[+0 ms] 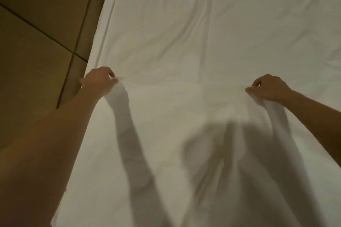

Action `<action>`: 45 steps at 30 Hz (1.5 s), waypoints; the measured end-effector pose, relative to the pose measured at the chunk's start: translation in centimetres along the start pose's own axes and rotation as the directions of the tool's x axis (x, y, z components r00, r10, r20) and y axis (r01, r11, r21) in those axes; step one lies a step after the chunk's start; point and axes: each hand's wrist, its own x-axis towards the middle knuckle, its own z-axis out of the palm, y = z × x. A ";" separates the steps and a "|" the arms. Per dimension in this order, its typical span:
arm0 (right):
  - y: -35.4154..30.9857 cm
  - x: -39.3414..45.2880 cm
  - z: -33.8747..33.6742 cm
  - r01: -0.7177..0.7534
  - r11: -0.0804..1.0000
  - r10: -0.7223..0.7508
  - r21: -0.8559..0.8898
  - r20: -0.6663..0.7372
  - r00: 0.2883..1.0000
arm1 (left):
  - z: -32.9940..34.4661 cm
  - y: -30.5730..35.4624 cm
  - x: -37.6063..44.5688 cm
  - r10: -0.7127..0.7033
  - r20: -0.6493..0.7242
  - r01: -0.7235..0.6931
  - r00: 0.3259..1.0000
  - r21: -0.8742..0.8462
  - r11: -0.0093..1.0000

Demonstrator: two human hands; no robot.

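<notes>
A white sheet [184,42] lies spread over a bed and fills most of the view, creased in long folds. My left hand [98,81] pinches the sheet near its left edge, lifting a small ridge of cloth. My right hand [269,88] pinches the sheet further right at about the same height, and a fold of cloth hangs down below its fingers. Between the two hands the cloth is pulled into a taut line. Shadows of both arms fall on the sheet in front of me.
A brown padded panelled surface [40,33] with dark seams runs along the sheet's left edge. The sheet extends past the top, right and bottom of the view.
</notes>
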 end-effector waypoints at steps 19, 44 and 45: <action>0.7 0.6 4.1 -0.052 0.999 0.052 0.000 -0.025 0.998 | 1.7 -3.5 1.9 -0.233 0.168 0.256 0.958 -0.134 0.957; 10.5 -6.3 3.9 -0.369 0.926 0.364 -0.075 -0.076 0.928 | 12.3 8.6 -13.4 0.134 0.105 -0.138 0.985 0.033 0.990; 10.9 -7.1 3.8 -0.333 0.938 0.327 -0.095 -0.067 0.943 | 12.6 11.2 -14.8 0.192 0.161 -0.200 0.968 0.036 0.979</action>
